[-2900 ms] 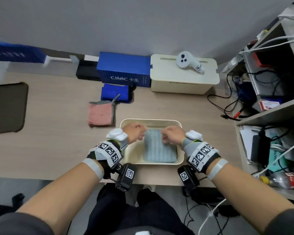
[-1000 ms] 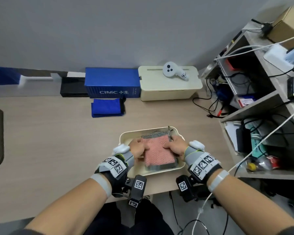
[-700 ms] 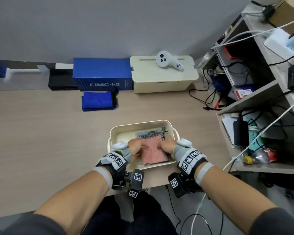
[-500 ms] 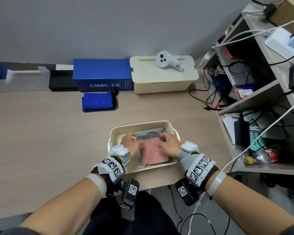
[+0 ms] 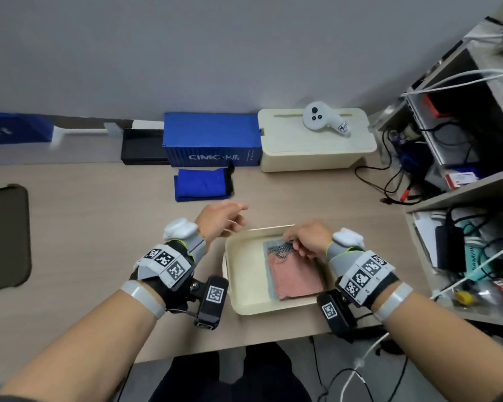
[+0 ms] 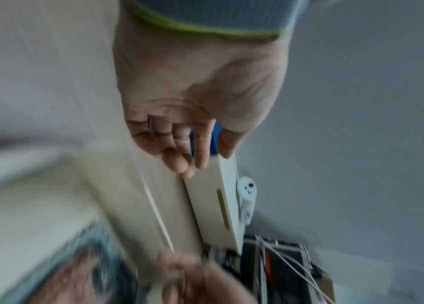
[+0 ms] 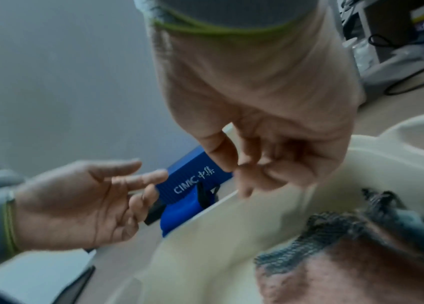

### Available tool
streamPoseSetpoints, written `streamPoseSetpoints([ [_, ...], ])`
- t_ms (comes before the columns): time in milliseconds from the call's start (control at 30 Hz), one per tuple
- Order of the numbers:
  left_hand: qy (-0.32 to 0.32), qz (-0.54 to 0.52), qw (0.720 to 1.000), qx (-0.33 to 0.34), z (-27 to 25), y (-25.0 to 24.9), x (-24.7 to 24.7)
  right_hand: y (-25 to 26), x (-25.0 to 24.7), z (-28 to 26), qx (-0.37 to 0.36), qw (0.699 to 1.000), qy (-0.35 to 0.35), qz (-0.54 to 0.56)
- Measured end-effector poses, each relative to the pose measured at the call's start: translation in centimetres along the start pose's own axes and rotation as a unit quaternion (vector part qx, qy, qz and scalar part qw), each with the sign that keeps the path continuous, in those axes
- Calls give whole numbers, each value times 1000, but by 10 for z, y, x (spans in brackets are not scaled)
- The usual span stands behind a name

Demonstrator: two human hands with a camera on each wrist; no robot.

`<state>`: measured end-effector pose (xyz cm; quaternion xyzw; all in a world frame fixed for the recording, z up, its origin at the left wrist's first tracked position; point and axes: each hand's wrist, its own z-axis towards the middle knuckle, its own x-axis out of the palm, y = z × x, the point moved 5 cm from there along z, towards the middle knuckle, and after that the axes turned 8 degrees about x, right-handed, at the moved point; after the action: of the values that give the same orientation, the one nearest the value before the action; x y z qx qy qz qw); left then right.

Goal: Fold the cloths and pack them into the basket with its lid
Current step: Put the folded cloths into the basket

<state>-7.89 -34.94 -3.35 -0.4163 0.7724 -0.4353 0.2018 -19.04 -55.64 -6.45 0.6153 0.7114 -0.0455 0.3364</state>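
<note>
Left hand (image 5: pixel 218 217) is up off the counter (image 5: pixel 84 227) with the fingers spread loose and nothing in them, just past the basket's far-left corner and aimed toward the folded blue cloth (image 5: pixel 202 184). Right hand (image 5: pixel 308 237) hangs over the far end of the cream basket (image 5: pixel 244 303), fingers loosely curled, fingertips right by the dark mesh edge of the pink cloth (image 5: pixel 294 277). From the right wrist view it doesn't look like it's actually pinching anything, more like hovering.

What could go wrong, as far as I can judge: that mesh edge looks a bit rumpled at the far end of the basket, so if the right hand drags across it the fold could open up. Also the pink cloth sits on a grey-blue cloth (image 5: pixel 269 281) toward the basket's right side, so the stack is lopsided, and a third cloth dropped on carelessly could slide off it or ride up against the rim, which wouldn't help when it comes to closing the basket.

The blue cloth is beyond the basket's far-left corner, well clear of the right hand and near the left one, lying just in front of the blue container-shaped box (image 5: pixel 212 139). The cream box (image 5: pixel 314 146) with the white controller (image 5: pixel 320 117) on it is beside that, further beyond the basket.
</note>
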Motion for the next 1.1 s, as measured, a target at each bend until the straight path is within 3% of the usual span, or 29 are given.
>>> streamPoseSetpoints([
  [67,9,12,1000,-13,2,0,-15,-8,10,-7,27,997,61,44],
  [133,52,46,997,-31,5,6,-7,-20,14,-9,29,997,65,31],
  [233,139,141,979,-42,4,19,41,-38,9,-8,40,999,15,1],
  [333,183,222,957,-35,9,38,86,-49,-4,-10,20,997,-53,-50],
  [433,252,282,925,-37,15,61,107,-48,-7,-17,-9,995,-53,-79],
  [600,104,433,895,6,15,71,114,-52,-2,-11,-17,992,4,-123],
  [767,94,456,885,-16,15,81,113,-54,8,-10,6,967,36,-254],
  [967,96,453,885,-40,9,94,115,-61,4,-13,-19,976,6,-216],
  [1100,97,495,862,-57,2,100,116,-65,7,-17,-18,982,68,-175],
])
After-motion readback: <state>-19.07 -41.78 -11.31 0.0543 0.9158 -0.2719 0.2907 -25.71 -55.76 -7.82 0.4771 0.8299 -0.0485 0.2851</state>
